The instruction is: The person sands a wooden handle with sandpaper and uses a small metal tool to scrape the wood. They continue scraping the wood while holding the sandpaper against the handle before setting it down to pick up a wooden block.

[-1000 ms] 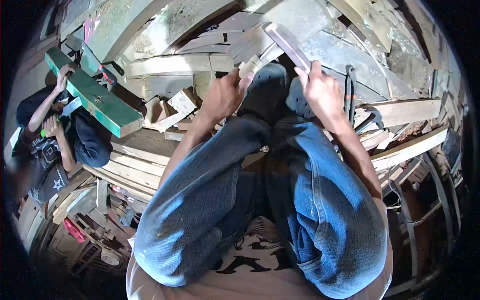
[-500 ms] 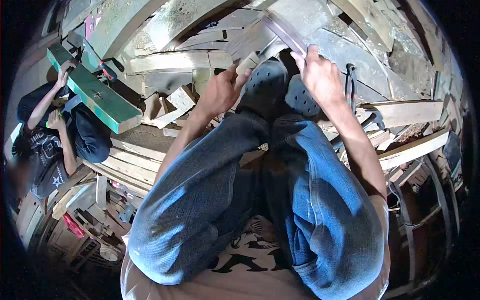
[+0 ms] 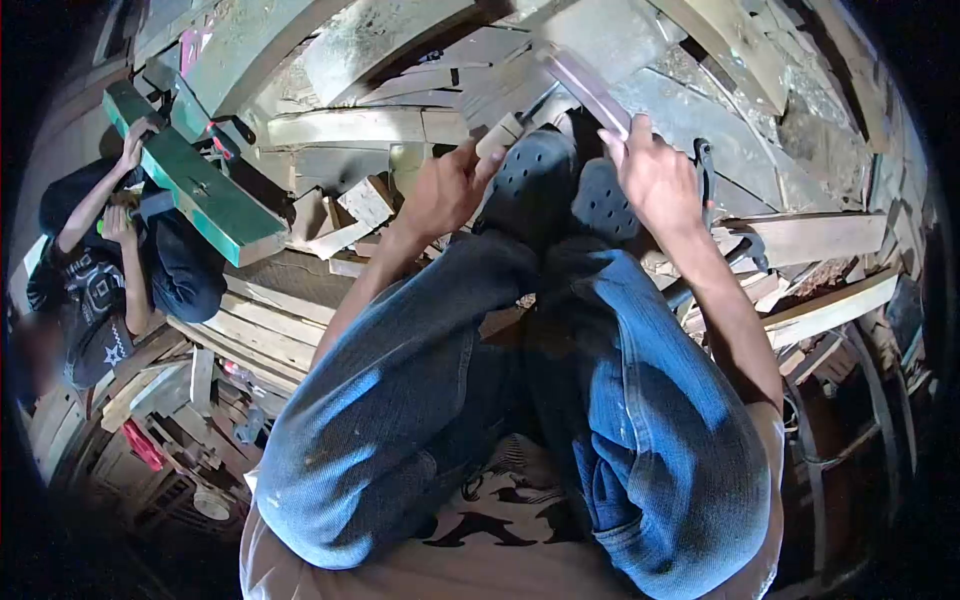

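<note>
My left hand is closed round the pale handle of a chisel. Its metal shank points up and right, beyond the toes of my dark clogs. In my right hand is one end of a flat wooden bar, slightly motion-blurred. The bar slants up and left, its far end over the chisel's tip area. Beneath both tools lies a grey plank surface, where the chisel's edge is blurred.
Pincers and a hammer lie right of my right hand. Wood offcuts lie left of my left forearm. At far left another person holds a green-handled blade at a green beam, near a saw.
My right hand and the wooden bar have shifted slightly down and to the right. The chisel stays in my left hand at nearly the same angle.
</note>
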### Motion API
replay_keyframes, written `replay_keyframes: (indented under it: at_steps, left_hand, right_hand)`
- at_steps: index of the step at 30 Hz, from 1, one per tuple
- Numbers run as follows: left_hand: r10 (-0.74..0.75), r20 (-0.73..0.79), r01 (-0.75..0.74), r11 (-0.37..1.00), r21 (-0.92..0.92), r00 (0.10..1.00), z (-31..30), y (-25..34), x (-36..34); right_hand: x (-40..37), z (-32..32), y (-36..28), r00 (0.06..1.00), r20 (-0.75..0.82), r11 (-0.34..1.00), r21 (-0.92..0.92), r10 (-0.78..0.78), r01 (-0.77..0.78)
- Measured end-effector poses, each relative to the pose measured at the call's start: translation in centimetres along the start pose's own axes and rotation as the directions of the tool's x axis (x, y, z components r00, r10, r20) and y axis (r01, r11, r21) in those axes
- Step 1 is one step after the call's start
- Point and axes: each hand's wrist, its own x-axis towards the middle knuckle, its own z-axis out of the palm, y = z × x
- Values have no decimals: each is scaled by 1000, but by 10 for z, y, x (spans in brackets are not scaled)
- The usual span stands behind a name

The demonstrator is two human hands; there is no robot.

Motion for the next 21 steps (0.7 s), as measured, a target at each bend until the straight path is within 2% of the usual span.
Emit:
replay_keyframes:
  at_steps: [2,4,5,8,9,10,12,13,14,18,20,21]
  left_hand:
    - [18,-33,-19,1000,-25,999,0,0,-3]
    - [-52,64,58,993,-104,997,-5,6,-2]
    - [-59,61,67,989,-133,996,-5,9,-2]
    - [-36,49,43,989,-144,998,-5,7,-2]
    - [-61,73,67,995,-74,995,-8,9,-1]
    - [-70,61,75,994,-77,996,-6,7,0]
    - [23,-30,-27,992,-120,999,-1,5,-3]
    - [-53,69,58,995,-78,996,-2,2,-1]
    - [-51,74,57,995,-80,996,-1,3,0]
    - [-35,44,39,996,-83,998,-3,3,-2]
    - [-9,26,11,999,-48,1000,-2,0,-1]
    - [-4,25,7,993,-119,1000,-1,-2,-1]
  right_hand:
    - [3,3,1,1000,-6,1000,1,-7,7]
    - [12,12,2,1000,-4,1000,-4,-3,3]
    - [13,14,2,1000,0,1000,-6,-11,11]
    - [3,14,8,999,34,996,87,8,-11]
    - [0,0,4,995,99,998,53,33,-39]
    - [1,-1,4,995,96,998,55,18,-23]
    - [-2,-3,4,995,92,998,56,36,-41]
    - [1,0,3,993,100,997,41,62,-66]
    - [6,2,3,1000,28,997,76,-5,3]
    - [6,7,3,999,30,996,87,-26,23]
    - [-6,-1,5,998,68,990,138,9,-18]
    - [-7,0,7,997,82,993,118,15,-25]
